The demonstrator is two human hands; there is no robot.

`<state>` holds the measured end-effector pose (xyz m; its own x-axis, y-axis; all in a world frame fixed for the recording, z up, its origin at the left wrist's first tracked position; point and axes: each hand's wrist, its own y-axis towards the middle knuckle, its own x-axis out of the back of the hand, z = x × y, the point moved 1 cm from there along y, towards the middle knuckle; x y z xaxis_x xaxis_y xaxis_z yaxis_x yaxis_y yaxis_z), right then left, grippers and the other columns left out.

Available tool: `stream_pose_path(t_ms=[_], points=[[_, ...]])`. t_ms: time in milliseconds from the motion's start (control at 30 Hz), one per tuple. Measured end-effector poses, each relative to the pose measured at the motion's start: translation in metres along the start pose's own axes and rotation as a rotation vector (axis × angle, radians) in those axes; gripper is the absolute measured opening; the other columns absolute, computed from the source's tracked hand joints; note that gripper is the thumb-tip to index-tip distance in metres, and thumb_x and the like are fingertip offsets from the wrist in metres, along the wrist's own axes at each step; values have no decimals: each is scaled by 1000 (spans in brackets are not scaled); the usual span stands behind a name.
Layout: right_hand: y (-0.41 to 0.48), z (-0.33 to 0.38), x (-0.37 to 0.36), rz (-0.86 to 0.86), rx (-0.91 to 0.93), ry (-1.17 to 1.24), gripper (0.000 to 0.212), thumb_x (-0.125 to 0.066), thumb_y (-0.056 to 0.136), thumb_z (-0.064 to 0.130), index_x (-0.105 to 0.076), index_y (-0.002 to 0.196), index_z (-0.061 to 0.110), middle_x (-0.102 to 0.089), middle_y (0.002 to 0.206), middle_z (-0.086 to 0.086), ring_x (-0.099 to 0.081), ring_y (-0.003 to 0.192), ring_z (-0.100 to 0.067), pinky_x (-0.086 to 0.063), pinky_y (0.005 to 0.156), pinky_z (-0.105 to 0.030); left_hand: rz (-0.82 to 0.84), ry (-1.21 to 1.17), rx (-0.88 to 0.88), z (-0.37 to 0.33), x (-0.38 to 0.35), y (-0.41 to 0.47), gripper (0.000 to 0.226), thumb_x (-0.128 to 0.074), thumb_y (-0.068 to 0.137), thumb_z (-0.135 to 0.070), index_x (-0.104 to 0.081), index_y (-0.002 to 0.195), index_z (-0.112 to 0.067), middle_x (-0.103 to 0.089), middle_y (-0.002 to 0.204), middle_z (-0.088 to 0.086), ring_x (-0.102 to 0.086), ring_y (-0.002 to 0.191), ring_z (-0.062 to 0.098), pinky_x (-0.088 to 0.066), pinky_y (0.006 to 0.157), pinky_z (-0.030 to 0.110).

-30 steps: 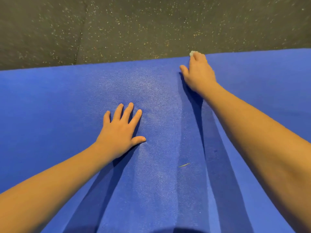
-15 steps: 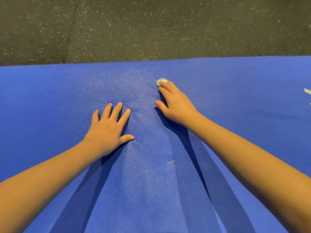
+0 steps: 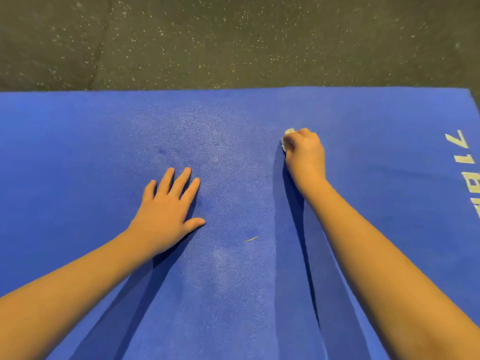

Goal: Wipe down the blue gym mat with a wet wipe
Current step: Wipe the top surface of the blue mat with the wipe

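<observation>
Wipe [image 3: 288, 131] beneath fingers [image 3: 303, 134] of right hand [image 3: 307, 155]

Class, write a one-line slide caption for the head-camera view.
Right hand grips a balled wet wipe against the blue gym mat; left hand lies flat, fingers spread.

Head-worn camera looks forward and steeply down, close over the mat [image 3: 78, 152]; floor [image 3: 233, 35] beyond its far edge.
</observation>
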<state>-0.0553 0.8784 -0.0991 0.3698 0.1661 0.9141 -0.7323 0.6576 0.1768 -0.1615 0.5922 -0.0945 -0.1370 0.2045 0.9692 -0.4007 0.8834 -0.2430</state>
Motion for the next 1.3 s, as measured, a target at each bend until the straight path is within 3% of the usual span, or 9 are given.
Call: stream_pose_path(t_ms=[200, 367, 567, 733, 933, 1067, 1133, 1233, 1300], points=[[-47, 37, 3, 275, 363, 99, 6, -60, 81, 3, -59, 75, 5, -57, 76, -11, -52, 72, -32, -35, 54, -32, 43, -26, 8, 4, 3, -2, 84, -55, 78, -63, -46, 141, -8, -41, 148, 16, -40, 132, 45, -39, 96, 62], [-33, 4, 12, 5, -211, -67, 17, -55, 85, 15, -70, 80, 9, -59, 83, -12, -51, 82, -35, -43, 58, -38, 44, -69, 23, -7, 6, -11, 78, -67, 80, -51, -49, 139, -4, -42, 147, 19, -42, 131, 45, -38, 99, 63], [-72, 25, 15, 182, 357, -17, 13, -59, 67, 9, -64, 60, 18, -55, 65, -5, -52, 61, -31, -30, 51, -26, 15, -45, -34, -32, -8, -45, 76, -35, 82, -60, -59, 129, -5, -54, 136, 18, -44, 124, 37, -48, 87, 61], [-72, 2, 19, 2, -226, 89, 20, -54, 79, 5, -69, 65, 6, -61, 86, -11, -55, 83, -32, -44, 63, -36, 24, -39, -2, -36, -9, -53, 71, -44, 83, -58, -59, 129, -6, -55, 135, 16, -45, 123, 36, -49, 86, 60], [-109, 17, 24, 278, 305, 33, 13, -60, 76, 11, -62, 65, 6, -55, 75, -11, -54, 68, -34, -42, 48, -34, 5, -123, 42, -47, -2, -59, 68, -84, 68, -37, -62, 121, -1, -59, 122, 20, -54, 108, 36, -52, 79, 51], [-106, 3, 26, 5, -184, 17, 13, -64, 81, 8, -66, 70, 1, -57, 81, -14, -54, 76, -37, -37, 53, -34, 29, -123, 22, -63, -2, -77, 64, -45, 84, -54, -64, 117, -3, -61, 116, 17, -61, 101, 35, -54, 75, 46], [-128, 24, 22, 90, -29, 99, 15, -63, 81, 11, -65, 69, 2, -56, 80, -13, -53, 74, -33, -37, 54, -31, 143, -138, 22, -72, 2, -86, 81, -26, 84, -64, -59, 128, -4, -56, 132, 19, -56, 117, 39, -51, 87, 52], [-160, 29, 31, 262, 387, 78, 23, -52, 82, 21, -63, 67, 8, -56, 75, -9, -53, 64, -30, -35, 50, -27, 277, -122, 81, -75, 0, -96, 104, 6, 68, -74, -13, 154, -18, -3, 162, 8, -8, 148, 29, -16, 117, 52], [-154, 13, 38, 206, 319, 1, 19, -57, 78, 19, -63, 64, 9, -56, 71, -9, -53, 61, -32, -36, 49, -29, 266, -163, 108, -76, -2, -101, 104, 6, 68, -74, -14, 154, -19, -4, 162, 6, -7, 148, 28, -14, 117, 51]])
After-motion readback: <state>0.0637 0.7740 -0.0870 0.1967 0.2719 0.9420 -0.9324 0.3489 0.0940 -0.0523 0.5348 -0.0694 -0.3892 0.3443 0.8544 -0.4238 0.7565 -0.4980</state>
